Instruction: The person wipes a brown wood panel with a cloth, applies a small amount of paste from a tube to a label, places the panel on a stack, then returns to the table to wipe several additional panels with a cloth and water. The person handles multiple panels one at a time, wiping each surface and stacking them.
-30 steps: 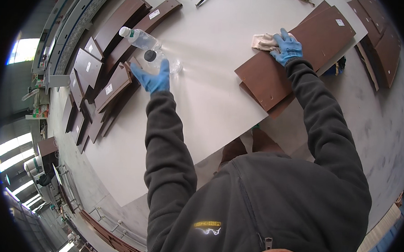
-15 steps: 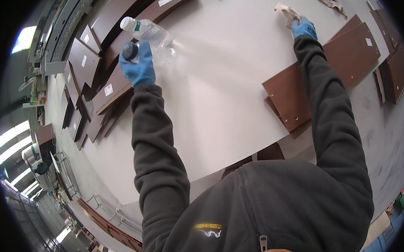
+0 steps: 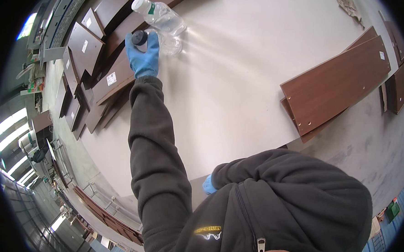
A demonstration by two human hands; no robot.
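Desk [image 3: 231,91] broadly open mid-span; dark panels [image 3: 83,49] crowd left edge, brown boards [image 3: 334,87] overhang right. Left hand [image 3: 143,54]: fingers around clear, black-capped bottle [image 3: 168,44] beside panels. Right hand [image 3: 209,185]: fingers hidden, cannot tell.

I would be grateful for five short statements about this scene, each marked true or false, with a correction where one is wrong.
1. The black cap is between the thumb and a finger of the left hand. True.
2. The right hand rests on the brown panels at right. False: it is beside the dark jacket, only partly visible.
3. Both bottles have white caps. False: one cap is white, the other black.
4. The uppermost of those panels bears a white label. True.
5. A cloth lies apart from those panels. True.
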